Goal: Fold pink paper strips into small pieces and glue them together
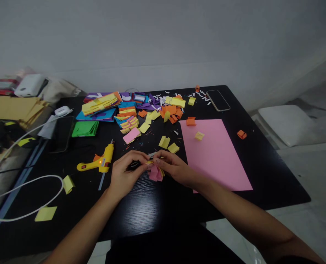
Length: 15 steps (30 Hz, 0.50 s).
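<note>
Both my hands meet over the middle of the black table (141, 209). My left hand (126, 170) and my right hand (174, 167) are closed with pinched fingers on a small folded paper piece (155, 172), pink with a bit of yellow. A dark thin object, hard to make out, lies under my left fingers. A yellow glue gun (99, 161) lies just left of my left hand. A large pink sheet (215, 154) lies flat to the right of my right hand, with a small yellow folded piece (199, 135) on it.
Piles of coloured paper (101, 106) and several cut orange and yellow bits (171, 110) fill the far side. A phone (218, 100) lies at the back right, another dark phone (62, 134) at the left. A white cable (28, 205) loops at the left edge. A green stack (85, 128) sits nearby.
</note>
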Each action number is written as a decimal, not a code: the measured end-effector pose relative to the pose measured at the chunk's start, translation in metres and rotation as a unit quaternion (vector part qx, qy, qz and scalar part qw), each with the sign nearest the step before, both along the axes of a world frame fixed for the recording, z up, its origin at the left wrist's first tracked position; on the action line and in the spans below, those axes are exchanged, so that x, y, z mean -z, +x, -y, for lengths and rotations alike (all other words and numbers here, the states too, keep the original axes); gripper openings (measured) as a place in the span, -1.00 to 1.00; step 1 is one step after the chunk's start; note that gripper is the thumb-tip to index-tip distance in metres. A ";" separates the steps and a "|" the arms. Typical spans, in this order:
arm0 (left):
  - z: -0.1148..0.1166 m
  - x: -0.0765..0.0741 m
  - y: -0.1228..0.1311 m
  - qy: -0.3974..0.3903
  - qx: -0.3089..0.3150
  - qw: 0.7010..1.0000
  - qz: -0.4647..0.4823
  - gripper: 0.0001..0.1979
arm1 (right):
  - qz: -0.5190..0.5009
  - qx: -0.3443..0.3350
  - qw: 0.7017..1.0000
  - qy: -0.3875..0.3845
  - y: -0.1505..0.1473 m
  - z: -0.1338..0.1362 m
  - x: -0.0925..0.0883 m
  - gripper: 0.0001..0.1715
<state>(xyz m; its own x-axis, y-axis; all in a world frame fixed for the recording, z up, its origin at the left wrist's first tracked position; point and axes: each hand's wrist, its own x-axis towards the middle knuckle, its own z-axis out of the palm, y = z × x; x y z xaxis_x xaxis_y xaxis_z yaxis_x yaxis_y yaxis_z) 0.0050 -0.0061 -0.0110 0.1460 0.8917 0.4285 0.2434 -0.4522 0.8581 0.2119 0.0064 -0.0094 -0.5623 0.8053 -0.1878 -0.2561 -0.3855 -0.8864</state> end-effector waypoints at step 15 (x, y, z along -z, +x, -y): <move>-0.010 0.003 0.002 -0.168 -0.056 0.977 0.116 -0.76 | 0.201 0.072 0.963 0.161 -0.002 0.005 -0.005 -0.30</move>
<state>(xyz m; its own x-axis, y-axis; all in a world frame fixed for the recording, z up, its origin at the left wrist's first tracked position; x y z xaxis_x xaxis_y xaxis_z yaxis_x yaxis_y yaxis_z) 0.0075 0.0042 -0.0144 -0.0261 0.9925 0.1192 0.0558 -0.1176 0.9915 0.2098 0.0013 -0.0046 -0.3747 0.9223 -0.0943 0.1038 -0.0593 -0.9928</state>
